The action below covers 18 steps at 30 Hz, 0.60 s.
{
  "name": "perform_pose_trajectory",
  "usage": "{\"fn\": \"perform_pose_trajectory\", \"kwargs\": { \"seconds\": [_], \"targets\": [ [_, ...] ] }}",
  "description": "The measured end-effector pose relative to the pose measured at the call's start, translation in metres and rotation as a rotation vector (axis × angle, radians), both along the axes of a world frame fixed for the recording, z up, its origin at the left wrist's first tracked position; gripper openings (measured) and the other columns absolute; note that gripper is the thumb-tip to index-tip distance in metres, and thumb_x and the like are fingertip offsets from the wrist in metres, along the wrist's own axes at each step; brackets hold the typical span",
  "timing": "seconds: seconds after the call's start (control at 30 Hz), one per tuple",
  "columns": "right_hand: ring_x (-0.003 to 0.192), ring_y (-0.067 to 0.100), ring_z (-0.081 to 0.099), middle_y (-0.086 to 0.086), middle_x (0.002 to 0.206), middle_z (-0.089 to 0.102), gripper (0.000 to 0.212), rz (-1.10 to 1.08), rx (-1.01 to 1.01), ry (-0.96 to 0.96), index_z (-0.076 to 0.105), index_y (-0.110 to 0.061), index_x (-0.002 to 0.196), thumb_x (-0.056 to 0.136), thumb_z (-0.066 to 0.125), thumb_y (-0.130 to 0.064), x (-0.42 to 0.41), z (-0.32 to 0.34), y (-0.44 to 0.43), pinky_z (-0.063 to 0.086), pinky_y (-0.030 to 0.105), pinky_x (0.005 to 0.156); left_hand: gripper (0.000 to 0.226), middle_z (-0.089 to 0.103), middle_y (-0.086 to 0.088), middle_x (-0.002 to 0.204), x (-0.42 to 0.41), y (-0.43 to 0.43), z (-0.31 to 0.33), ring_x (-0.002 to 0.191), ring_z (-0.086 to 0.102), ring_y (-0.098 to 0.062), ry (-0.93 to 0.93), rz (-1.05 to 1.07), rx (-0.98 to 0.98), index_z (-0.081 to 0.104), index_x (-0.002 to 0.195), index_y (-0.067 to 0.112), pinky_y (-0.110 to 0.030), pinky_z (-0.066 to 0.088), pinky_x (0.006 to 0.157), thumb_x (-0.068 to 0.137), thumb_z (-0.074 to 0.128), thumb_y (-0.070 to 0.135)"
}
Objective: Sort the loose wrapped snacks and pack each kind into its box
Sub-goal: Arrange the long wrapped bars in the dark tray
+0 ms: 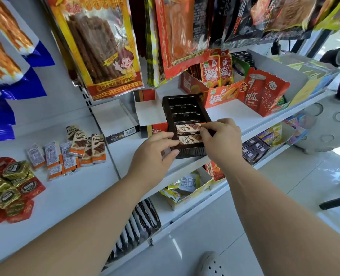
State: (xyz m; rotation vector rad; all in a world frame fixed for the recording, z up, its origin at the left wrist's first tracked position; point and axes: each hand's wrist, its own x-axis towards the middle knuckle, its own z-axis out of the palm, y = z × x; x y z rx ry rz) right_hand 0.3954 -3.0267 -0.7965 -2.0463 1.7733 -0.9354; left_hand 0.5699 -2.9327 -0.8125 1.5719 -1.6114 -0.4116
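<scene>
Left hand (155, 154) grips the dark tray (185, 110), right hand (221, 140) pinches a chocolate bar (187, 128), on a white shop shelf (234, 114).

Left hand (154, 154) gripping, right hand (222, 140) pinching

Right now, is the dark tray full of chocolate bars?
No: the dark tray holds only two wrapped bars in its near slots; the slots behind are empty.
</scene>
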Motion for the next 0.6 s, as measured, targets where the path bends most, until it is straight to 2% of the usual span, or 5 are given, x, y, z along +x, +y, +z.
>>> {"fn": "perform_pose_trajectory", "kwargs": {
  "seconds": [0.13, 0.3, 0.43, 0.53, 0.6],
  "targets": [
    [0.116, 0.027, 0.043, 0.000, 0.122, 0.054, 0.027, 0.017, -0.084, -0.002, 0.070, -0.033, 0.115, 0.091, 0.059, -0.040, 0.018, 0.013, 0.012, 0.044, 0.045, 0.094, 0.031, 0.056, 0.005, 0.136, 0.000, 0.008, 0.006, 0.120, 0.054, -0.012, 0.007, 0.006, -0.011, 0.069, 0.122, 0.021, -0.032, 0.046, 0.102, 0.091, 0.067, 0.018],
    [0.105, 0.028, 0.048, -0.001, 0.112, 0.060, 0.025, 0.137, -0.230, 0.053, 0.074, -0.028, 0.107, 0.087, 0.064, -0.039, 0.058, 0.029, 0.038, 0.043, 0.039, 0.084, 0.025, 0.058, 0.003, 0.128, 0.035, 0.044, 0.020, 0.110, 0.056, -0.017, -0.087, 0.107, 0.005, 0.070, 0.115, 0.020, -0.036, 0.046, 0.099, 0.090, 0.068, 0.020],
    [0.094, 0.028, 0.053, -0.001, 0.103, 0.066, 0.027, 0.379, -0.227, 0.099, 0.076, -0.023, 0.100, 0.086, 0.060, -0.040, 0.099, 0.030, 0.067, 0.043, 0.039, 0.082, 0.030, 0.059, 0.001, 0.123, 0.086, 0.086, 0.040, 0.107, 0.054, -0.021, -0.300, 0.305, 0.119, 0.066, 0.119, 0.019, -0.036, 0.046, 0.094, 0.090, 0.065, 0.029],
    [0.106, 0.029, 0.056, 0.000, 0.116, 0.067, 0.035, 0.601, -0.119, 0.208, 0.074, -0.023, 0.109, 0.085, 0.058, -0.043, 0.129, 0.021, 0.086, 0.044, 0.039, 0.090, 0.043, 0.053, -0.002, 0.136, 0.109, 0.116, 0.047, 0.121, 0.049, -0.027, -0.502, 0.373, 0.302, 0.057, 0.132, 0.019, -0.039, 0.042, 0.101, 0.093, 0.059, 0.035],
    [0.121, 0.029, 0.048, -0.003, 0.135, 0.057, 0.039, 0.696, -0.018, 0.312, 0.066, -0.026, 0.123, 0.089, 0.057, -0.042, 0.146, 0.015, 0.096, 0.041, 0.041, 0.099, 0.055, 0.039, 0.001, 0.150, 0.114, 0.127, 0.044, 0.130, 0.040, -0.029, -0.581, 0.358, 0.415, 0.041, 0.146, 0.021, -0.040, 0.036, 0.107, 0.095, 0.052, 0.039]
  ]
}}
